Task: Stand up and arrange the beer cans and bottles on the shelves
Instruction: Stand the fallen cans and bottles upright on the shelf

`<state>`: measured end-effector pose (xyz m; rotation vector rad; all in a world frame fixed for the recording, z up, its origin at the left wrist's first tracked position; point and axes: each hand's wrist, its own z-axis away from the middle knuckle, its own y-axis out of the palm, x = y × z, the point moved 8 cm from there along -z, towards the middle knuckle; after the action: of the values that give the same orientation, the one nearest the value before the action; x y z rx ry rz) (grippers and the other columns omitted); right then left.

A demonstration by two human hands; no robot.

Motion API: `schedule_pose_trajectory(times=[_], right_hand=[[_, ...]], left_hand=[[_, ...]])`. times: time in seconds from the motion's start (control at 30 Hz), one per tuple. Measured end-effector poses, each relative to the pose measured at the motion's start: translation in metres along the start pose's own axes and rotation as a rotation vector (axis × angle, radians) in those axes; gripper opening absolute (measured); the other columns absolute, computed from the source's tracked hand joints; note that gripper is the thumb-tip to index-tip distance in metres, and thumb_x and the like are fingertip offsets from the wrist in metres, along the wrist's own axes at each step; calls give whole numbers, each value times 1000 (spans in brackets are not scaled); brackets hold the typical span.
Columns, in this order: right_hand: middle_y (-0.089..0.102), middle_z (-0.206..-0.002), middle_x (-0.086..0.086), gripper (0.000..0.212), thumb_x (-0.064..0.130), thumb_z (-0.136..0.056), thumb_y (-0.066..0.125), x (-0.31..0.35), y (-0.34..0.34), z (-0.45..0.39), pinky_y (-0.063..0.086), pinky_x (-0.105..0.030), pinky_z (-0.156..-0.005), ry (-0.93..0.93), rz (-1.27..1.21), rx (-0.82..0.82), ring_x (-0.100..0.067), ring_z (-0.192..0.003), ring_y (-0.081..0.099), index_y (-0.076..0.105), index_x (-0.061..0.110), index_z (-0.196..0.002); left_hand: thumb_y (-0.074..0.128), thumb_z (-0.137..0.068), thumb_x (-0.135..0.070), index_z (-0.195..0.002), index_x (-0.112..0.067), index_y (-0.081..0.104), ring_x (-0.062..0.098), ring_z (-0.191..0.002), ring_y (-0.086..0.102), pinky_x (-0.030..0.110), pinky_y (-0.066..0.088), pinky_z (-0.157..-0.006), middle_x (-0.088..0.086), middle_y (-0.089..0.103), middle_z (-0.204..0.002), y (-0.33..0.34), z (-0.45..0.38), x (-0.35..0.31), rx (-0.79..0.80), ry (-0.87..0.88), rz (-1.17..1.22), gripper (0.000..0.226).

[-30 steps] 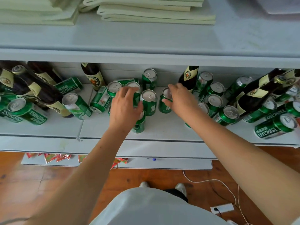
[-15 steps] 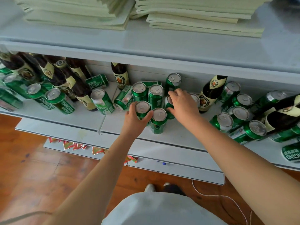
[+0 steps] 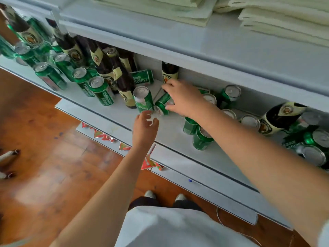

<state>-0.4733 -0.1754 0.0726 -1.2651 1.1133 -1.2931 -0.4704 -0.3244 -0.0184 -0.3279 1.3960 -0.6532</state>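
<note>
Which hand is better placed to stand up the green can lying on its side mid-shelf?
Right. The right hand already reaches over the lying can, fingers on it; the left hand sits lower, nearer the upright can.

Pale grey-blue shelf [image 3: 99, 111], lower tier: green beer cans [image 3: 102, 92], some upright, some lying on their sides, mixed with dark brown bottles [image 3: 122, 81] bearing cream labels, crowded at left and right ends. One lying can [image 3: 142, 76] near the back wall. Upper shelf [image 3: 231, 43]: stacks of pale green folded sheets [image 3: 284, 20]. Wooden floor [image 3: 53, 166] below: red-and-white packets [image 3: 105, 138] by the shelf base.
</note>
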Motion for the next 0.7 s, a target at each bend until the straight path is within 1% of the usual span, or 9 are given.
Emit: schedule_pose_trajectory(times=[0.03,0.1,0.17,0.27,0.4,0.47,0.53,0.6,0.7], right_hand=[[48,-135,-8,71,43,-78,74,9,17,-12,50,-40,-87,-29,79,93,-28,-119,50,45,16,-137],[43,-140,-10,83,48,-71,78,19,48,-28,47,-43,-94,-47,221,227,-30,-126,44,43,17,-139],[39,-143,-10,87,46,-70,80,22,69,-38,43,-44,-99,-28,324,309,-31,-130,40,40,18,-142],[36,-146,-10,84,38,-74,79,24,81,-49,39,-41,-102,42,395,351,-31,-132,36,38,19,-144],[41,-143,-11,61,23,-84,66,28,87,-60,37,-42,-101,100,465,311,-32,-129,38,44,19,-141],[42,-141,-13,57,15,-84,64,29,88,-60,40,-42,-96,114,444,294,-34,-127,40,47,17,-138],[44,-137,-15,57,10,-82,67,29,86,-58,45,-42,-89,134,384,252,-35,-124,41,48,11,-135],[47,-131,-16,62,13,-78,74,26,78,-53,49,-44,-84,174,273,182,-36,-122,44,45,5,-132],[54,-121,-16,59,25,-78,76,17,49,-43,49,-42,-79,280,16,25,-36,-108,56,47,3,-124]], left_hand=[[57,-94,-24,-130,-15,54,12,-94,58,25,46,-81,4,57,-124,-12,-3,6,-40,4,7,37],[57,-94,-22,-128,-14,55,12,-93,57,24,44,-79,4,58,-123,-31,-9,17,-87,5,8,35],[57,-94,-22,-128,-13,55,12,-93,57,24,45,-80,5,57,-124,-38,-15,28,-79,1,4,35],[56,-95,-21,-129,-13,55,11,-95,57,22,44,-80,5,55,-127,-41,-23,40,-28,5,7,35],[56,-95,-21,-128,-13,56,13,-97,57,23,45,-83,5,54,-126,-45,-32,47,34,37,5,34],[56,-94,-22,-128,-14,56,15,-99,59,26,47,-85,4,54,-124,-46,-36,50,64,49,1,34],[58,-94,-21,-127,-14,56,17,-101,59,31,50,-88,5,55,-124,-46,-39,50,100,76,-7,35],[59,-93,-19,-127,-13,56,18,-103,59,34,52,-90,6,55,-124,-45,-41,47,131,110,-10,35],[62,-89,-16,-126,-13,56,20,-107,58,39,52,-91,6,56,-123,-40,-41,42,178,164,-20,37]])
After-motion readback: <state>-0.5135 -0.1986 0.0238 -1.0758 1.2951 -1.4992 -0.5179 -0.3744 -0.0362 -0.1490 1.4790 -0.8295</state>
